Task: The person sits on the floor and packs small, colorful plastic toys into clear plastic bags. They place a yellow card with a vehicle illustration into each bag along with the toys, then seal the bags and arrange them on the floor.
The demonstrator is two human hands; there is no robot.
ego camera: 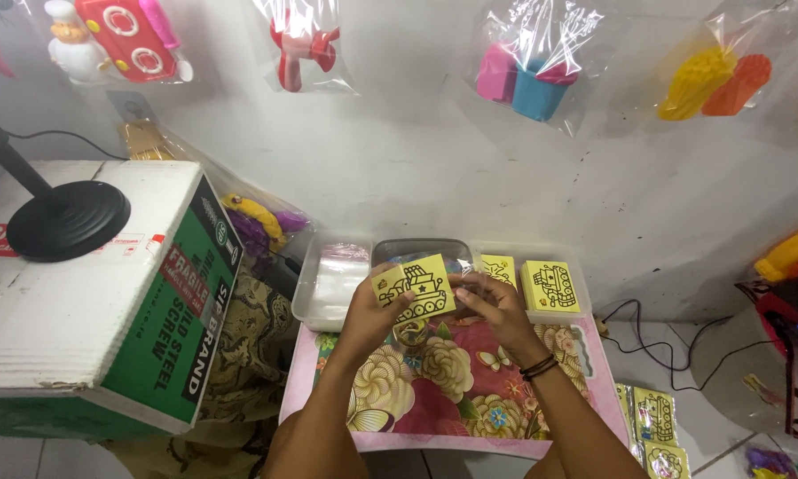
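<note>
Nearest to me, on the floor at the lower right, I see a few finished packets [656, 417], yellow picture cards already sleeved in clear plastic; I judge these to be the done part of the work. Above them lies the small surface [434, 390] with its pink flowered cloth, bare in the middle.

Over its far edge I hold both hands up. My left hand [372, 310] is closed on the left edge of a yellow card [415, 288] printed with a black line drawing of a tank, thumb on its face. My right hand [492, 306], with a dark band at the wrist, pinches the card's right edge with its fingertips. The card is in the air, clear of the cloth, tilted toward me, and I cannot tell whether a sleeve is on it yet.

Just behind my hands stand clear plastic trays [328, 293]: the left one holds what look like empty clear sleeves, the right ones hold stacks of yellow cards [550, 286]. By my judgement those stacks are what is left, and the work looks well short of finished.

Farther left sits a cardboard box [106, 293], and bagged toys hang on the wall [399, 151].
</note>
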